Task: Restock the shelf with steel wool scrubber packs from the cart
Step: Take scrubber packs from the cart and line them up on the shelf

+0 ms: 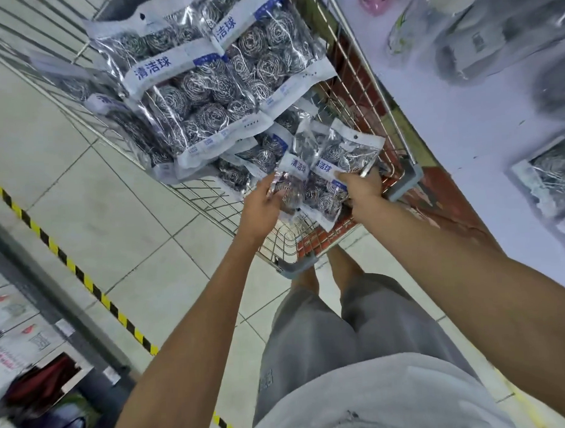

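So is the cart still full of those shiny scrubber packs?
Partly full: big scrubber packs are piled at the cart's far end, but bare wire shows at the near end.

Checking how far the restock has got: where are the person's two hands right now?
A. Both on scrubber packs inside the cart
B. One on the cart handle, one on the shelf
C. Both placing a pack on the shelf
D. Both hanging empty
A: the left hand and the right hand each hold small scrubber packs over the wire cart.

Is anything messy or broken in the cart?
Nothing looks broken. The clear steel wool scrubber packs lie jumbled in the wire cart, tilted and overlapping. The left hand and right hand each hold a small pack.
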The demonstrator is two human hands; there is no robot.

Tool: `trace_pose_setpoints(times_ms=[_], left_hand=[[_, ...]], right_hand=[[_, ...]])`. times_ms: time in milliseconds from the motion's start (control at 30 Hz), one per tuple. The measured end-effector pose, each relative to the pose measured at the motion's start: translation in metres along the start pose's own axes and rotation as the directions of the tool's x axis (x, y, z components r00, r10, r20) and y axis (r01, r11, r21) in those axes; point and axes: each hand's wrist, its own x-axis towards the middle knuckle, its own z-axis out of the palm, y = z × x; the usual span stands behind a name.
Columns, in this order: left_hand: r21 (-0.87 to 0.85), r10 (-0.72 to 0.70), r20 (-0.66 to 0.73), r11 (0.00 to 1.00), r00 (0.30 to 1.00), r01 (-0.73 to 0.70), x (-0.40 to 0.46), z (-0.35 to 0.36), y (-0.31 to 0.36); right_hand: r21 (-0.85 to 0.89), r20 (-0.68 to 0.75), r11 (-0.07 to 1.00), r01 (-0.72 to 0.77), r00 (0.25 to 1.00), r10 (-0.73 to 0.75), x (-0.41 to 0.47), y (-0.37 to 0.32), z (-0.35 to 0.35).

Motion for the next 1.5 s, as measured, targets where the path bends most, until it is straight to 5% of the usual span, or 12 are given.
trace_pose_setpoints(times_ms=[200,333,567,800,1100,1267,1500], left_hand=[[-0.469,-0.14,0.184,0.857,0.973,0.212,-0.038,-0.038,0.029],[-0.625,-0.083,0.337,0.725,0.938,0.288,-0.069,-0.064,0.047],[-0.679,0.031,0.448,0.661,0.893,0.318,-0.12,-0.074,0.07],[-0.665,0.07,0.604,0.593,0.794,0.453,-0.155,-0.045,0.091],[-0.48,0.043,0.678,0.782,0.734,0.398,-0.177,0.011,0.119],[-0.301,-0.005,0.655,0.915,0.755,0.267,-0.194,0.054,0.132],[-0.207,-0.036,0.635,0.955,0.772,0.215,-0.236,0.13,0.145]], right_hand=[[-0.062,0.065,0.98,0.192,0.98,-0.188,-0.046,-0.018,-0.034],[-0.001,0.132,0.979,0.205,0.97,-0.203,-0.083,-0.03,-0.066],[0.084,0.197,0.943,0.323,0.922,-0.333,-0.149,-0.022,-0.133],[0.233,-0.012,0.887,0.398,0.914,-0.406,-0.186,0.026,-0.199],[0.471,-0.174,0.787,0.398,0.917,-0.359,-0.21,0.107,-0.278],[0.585,-0.213,0.711,0.39,0.92,-0.329,-0.212,0.153,-0.324],[0.662,-0.198,0.681,0.315,0.949,-0.247,-0.211,0.212,-0.397]])
